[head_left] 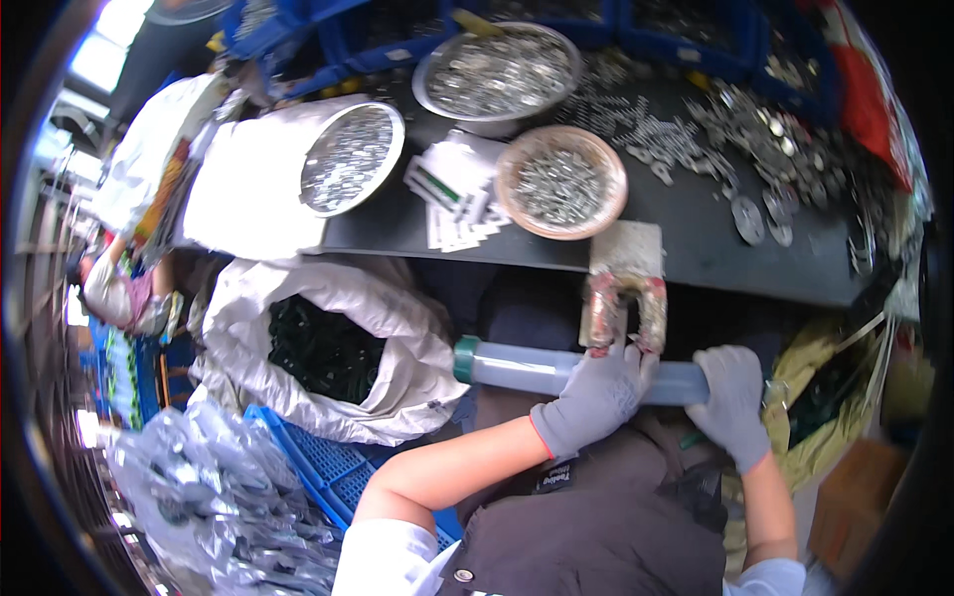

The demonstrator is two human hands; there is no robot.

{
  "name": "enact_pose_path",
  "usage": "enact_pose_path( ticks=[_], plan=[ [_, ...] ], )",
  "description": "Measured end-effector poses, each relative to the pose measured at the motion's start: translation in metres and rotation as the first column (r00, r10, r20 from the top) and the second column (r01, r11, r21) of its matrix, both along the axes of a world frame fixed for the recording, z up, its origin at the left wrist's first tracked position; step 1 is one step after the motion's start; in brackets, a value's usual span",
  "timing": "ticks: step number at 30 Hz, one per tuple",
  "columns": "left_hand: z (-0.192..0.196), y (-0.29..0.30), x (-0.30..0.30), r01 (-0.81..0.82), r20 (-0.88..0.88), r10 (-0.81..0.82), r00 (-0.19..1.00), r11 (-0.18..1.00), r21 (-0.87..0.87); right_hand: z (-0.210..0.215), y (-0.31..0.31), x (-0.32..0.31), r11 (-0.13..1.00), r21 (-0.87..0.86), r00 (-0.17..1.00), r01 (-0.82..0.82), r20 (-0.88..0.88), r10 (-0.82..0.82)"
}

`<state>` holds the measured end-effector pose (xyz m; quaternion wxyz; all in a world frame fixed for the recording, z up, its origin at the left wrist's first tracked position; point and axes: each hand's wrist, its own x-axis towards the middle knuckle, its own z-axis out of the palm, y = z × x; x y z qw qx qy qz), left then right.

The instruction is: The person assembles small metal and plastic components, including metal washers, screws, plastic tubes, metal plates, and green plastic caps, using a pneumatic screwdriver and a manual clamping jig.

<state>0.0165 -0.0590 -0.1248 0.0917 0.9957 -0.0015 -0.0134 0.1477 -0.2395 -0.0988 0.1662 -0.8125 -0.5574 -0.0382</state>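
A long translucent grey tube (525, 367) with a green end cap (464, 360) lies almost level in front of me, just below the table edge. My left hand (601, 392), in a grey glove, is closed around its middle. My right hand (730, 397), gloved the same way, grips it toward the right end; a small clear part sticks out beyond that hand. Right above my left hand, a worn U-shaped fixture (649, 313) with reddish, taped-looking arms juts from the table edge. My left fingertips are by its arms; I cannot tell whether they touch.
On the dark table (437, 233) stand a pinkish bowl (618, 189) and two metal bowls of small metal parts. Loose metal pieces (750, 221) lie to the right. A white sack (243, 328) of dark green parts and bagged pieces (219, 487) are at left. Another person (119, 293) is farther left.
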Motion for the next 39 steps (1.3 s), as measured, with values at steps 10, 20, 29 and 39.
enact_pose_path(
  ticks=[10, 20, 29, 39],
  plan=[
    [0.113, 0.048, -0.029, -0.092, -0.102, -0.174, 0.98, 0.06, -0.994, 0.12, 0.049, -0.014, 0.91, 0.385, 0.826, -0.153, 0.555, -0.096],
    [0.134, 0.106, -0.075, 0.195, 0.559, 0.53, 0.637, 0.591, -0.783, 0.09, 0.116, -0.106, 0.939, 0.196, 0.313, 0.283, -0.944, 0.103],
    [0.044, 0.333, -0.142, -0.882, 0.593, 0.698, 0.401, 0.47, 0.044, 0.091, 0.078, -0.076, 0.965, 0.166, 0.239, 0.203, -0.964, 0.115],
    [0.062, 0.366, -0.175, -0.794, 0.383, 0.818, 0.428, 0.543, -0.272, 0.116, 0.079, -0.052, 0.983, -0.143, 0.234, -0.116, -0.966, -0.113]
  ],
)
